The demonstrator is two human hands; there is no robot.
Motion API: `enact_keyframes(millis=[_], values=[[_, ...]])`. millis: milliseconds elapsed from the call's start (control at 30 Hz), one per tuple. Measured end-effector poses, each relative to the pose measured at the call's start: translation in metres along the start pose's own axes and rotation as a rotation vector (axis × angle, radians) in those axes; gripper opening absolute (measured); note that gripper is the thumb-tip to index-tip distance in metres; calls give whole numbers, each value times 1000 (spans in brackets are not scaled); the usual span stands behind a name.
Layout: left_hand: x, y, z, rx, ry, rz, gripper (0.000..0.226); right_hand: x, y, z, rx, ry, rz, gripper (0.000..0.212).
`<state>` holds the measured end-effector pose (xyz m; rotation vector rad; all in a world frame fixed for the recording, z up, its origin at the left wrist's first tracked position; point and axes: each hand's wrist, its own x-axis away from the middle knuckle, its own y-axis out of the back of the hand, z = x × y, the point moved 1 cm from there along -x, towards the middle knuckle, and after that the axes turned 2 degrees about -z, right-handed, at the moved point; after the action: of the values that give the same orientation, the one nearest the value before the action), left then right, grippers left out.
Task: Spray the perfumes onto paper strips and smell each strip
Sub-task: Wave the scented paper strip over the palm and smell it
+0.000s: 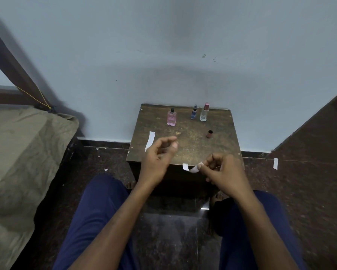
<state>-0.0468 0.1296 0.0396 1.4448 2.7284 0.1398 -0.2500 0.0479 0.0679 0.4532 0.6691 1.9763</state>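
Observation:
Three perfume bottles stand at the back of a small wooden table (193, 145): a pink one (171, 118) on the left, a small blue one (193, 113), and a clear one with a pink cap (204, 113). A loose brownish cap (209, 134) stands further forward on the right. A white paper strip (150, 140) lies at the table's left edge. My right hand (224, 172) pinches a curled white strip (191, 168) over the table's front edge. My left hand (160, 154) hovers above the table with loosely curled fingers, holding nothing.
A bed with a beige sheet (23, 152) stands on the left. A dark wooden surface (319, 133) rises on the right. Paper scraps, including one strip (275, 163), lie on the dark floor. My legs in blue trousers (97, 221) straddle the table.

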Motion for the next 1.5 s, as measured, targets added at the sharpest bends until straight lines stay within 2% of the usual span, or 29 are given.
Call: enact_keyframes(millis=[67,233,400,500,567,600,667,700,733,800,867,900,1000,1133,1333,1500], values=[[4,-2,5,-227,-213,42,31,-3,-6,-1,85,56,-11,15],[8,-10,9,-429,-469,241,32,-9,-20,1,96,97,-24,9],[7,-11,13,-452,-489,263,27,-9,-21,2,112,154,0,8],[5,-8,12,-430,-453,261,22,-9,-13,0,39,170,133,13],[6,-7,9,-367,-369,239,20,-9,-3,-2,-94,141,237,19],[7,-7,8,-317,-308,221,19,-9,1,-3,-176,107,223,19],[8,-8,3,-163,-177,231,19,-12,6,-3,-357,18,85,19],[9,-9,-1,-36,-116,274,19,-15,5,-3,-497,-34,48,25],[11,-11,-6,112,-65,326,18,-17,2,-2,-677,-90,79,39],[17,-16,-15,380,24,388,14,-17,-8,3,-1094,-191,319,73],[23,-19,-21,548,74,343,11,-13,-18,13,-1457,-236,546,98],[24,-19,-24,598,86,297,11,-12,-23,18,-1579,-249,601,106],[18,-11,-23,569,44,113,12,-10,-38,26,-1737,-239,623,114],[9,2,-12,266,-25,-116,12,-11,-41,24,-1789,-227,608,119],[7,6,-12,190,-56,-263,26,-14,-36,22,-1767,-208,552,122],[4,9,-10,145,-89,-352,20,-13,-32,21,-1707,-189,549,122]])
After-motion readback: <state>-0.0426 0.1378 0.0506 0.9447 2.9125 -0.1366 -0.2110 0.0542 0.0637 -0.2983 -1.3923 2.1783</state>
